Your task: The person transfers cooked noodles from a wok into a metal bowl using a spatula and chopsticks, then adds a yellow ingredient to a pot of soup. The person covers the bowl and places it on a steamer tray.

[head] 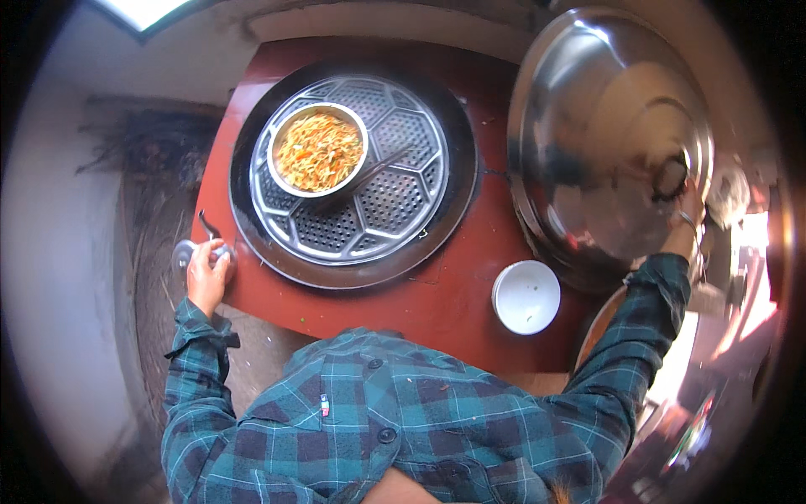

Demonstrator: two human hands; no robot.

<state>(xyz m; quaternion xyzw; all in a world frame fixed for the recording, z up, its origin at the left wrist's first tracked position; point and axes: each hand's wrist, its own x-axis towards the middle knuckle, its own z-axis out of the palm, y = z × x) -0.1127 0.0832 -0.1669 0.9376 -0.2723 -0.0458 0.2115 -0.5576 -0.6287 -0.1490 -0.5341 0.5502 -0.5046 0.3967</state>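
Note:
My left hand (206, 277) grips the top of a small metal kettle (230, 268) at the left edge of the red stove top; its dark curved spout points away from me. My right hand (690, 200) holds the ring handle of a large domed metal lid (585, 145), which is tilted up at the right. Between my hands, a perforated metal steamer rack (400, 195) lies in a wide dark wok (450, 233). On the rack stands a metal bowl (364, 154) filled with shredded food (320, 151), orange and yellowish. A pair of chopsticks (381, 165) lies beside it, blurred.
Near the front right of the red stove top (378, 321) sits a white bowl (527, 297). An orange-brown rounded edge (598, 327) shows under my right forearm. At the left, a pile of dry sticks (157, 151) lies by the wall. A clear plastic bag (729, 195) is beyond the lid.

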